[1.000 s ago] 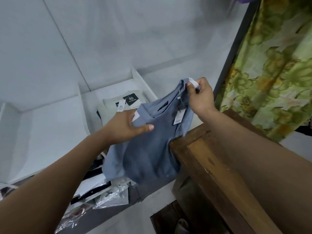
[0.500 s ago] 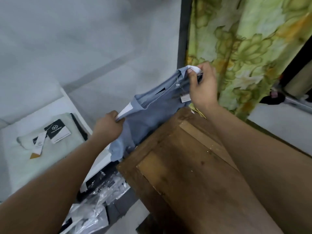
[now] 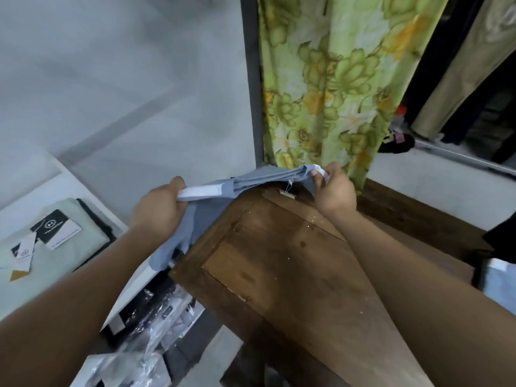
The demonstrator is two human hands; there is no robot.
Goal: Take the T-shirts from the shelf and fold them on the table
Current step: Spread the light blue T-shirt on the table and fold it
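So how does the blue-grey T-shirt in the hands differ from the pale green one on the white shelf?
The blue-grey T-shirt is held up, stretched between the left hand and right hand, while the pale green T-shirt lies flat and folded on the white shelf. The blue-grey one hangs crumpled over the brown wooden table edge; the green one is untouched. Both carry hang tags.

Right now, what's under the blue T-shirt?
The blue T-shirt, stretched between the left hand and right hand, hangs over the far corner of the wooden table. A paper tag dangles beneath. The tabletop under the draped cloth is hidden.
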